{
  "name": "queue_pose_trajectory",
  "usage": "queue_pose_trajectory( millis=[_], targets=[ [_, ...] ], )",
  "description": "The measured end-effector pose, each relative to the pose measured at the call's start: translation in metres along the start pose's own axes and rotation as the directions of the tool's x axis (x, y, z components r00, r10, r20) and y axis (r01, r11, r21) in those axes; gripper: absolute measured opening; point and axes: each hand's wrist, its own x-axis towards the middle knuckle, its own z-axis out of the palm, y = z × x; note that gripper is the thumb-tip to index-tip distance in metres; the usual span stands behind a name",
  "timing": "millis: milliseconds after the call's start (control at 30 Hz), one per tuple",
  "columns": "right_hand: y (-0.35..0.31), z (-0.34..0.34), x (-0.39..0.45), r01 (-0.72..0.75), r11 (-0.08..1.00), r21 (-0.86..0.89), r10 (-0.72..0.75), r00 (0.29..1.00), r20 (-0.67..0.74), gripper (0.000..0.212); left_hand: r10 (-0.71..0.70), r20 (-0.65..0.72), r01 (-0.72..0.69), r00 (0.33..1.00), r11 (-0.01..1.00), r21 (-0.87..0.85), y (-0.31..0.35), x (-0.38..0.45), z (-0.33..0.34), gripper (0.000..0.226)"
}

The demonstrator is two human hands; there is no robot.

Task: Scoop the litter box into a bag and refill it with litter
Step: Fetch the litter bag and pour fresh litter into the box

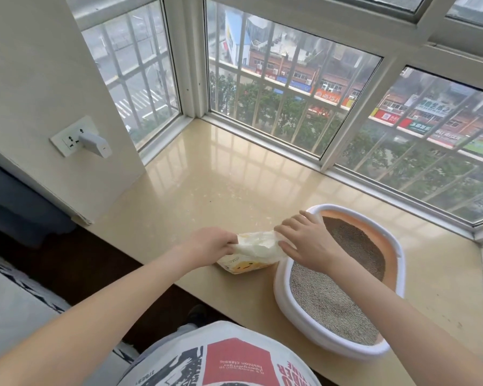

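A glossy beige window ledge runs beneath barred windows that look out on trees and shopfronts; a wall socket with a white plug sits on the wall at far left. On the ledge at right stands the white litter box, filled with grey litter, its far inner wall orange. Just left of it, touching its rim, lies a white and yellow litter bag. The left hand pinches the bag's crumpled top, its grip closed on the plastic. The right hand holds the bag's other side, fingers spread over the box rim.
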Motion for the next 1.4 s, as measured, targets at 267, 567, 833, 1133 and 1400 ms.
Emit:
queue_pose_trajectory(
  millis=[267, 567, 833, 1133, 1400],
  targets=[
    [0.000, 0.020, -0.002, -0.120, 0.985, 0.122, 0.096, 0.978, 0.185, 0.021, -0.084, 0.025, 0.088, 0.996, 0.969, -0.233, -0.002, 0.007, -0.001, 0.019],
    [0.009, 0.025, 0.042, -0.403, 0.881, 0.249, 0.220, 0.814, 0.537, 0.029, -0.053, -0.066, 0.071, 0.996, 0.944, 0.321, 0.015, 0.021, 0.017, 0.048],
    [0.010, 0.033, 0.043, -0.254, 0.940, 0.227, 0.097, 0.838, 0.536, 0.048, 0.047, -0.085, 0.009, 0.995, 0.826, 0.563, 0.000, 0.036, 0.064, 0.088],
    [0.003, 0.085, 0.021, -0.216, 0.976, -0.038, 0.211, 0.873, 0.440, 0.067, -0.075, -0.010, 0.072, 0.997, 0.902, 0.425, -0.011, 0.050, 0.071, 0.082],
    [-0.016, 0.103, 0.027, -0.203, 0.974, -0.098, 0.214, 0.970, 0.118, 0.038, -0.043, 0.112, -0.004, 0.993, 0.921, 0.389, -0.027, 0.051, 0.059, 0.088]
  ],
)
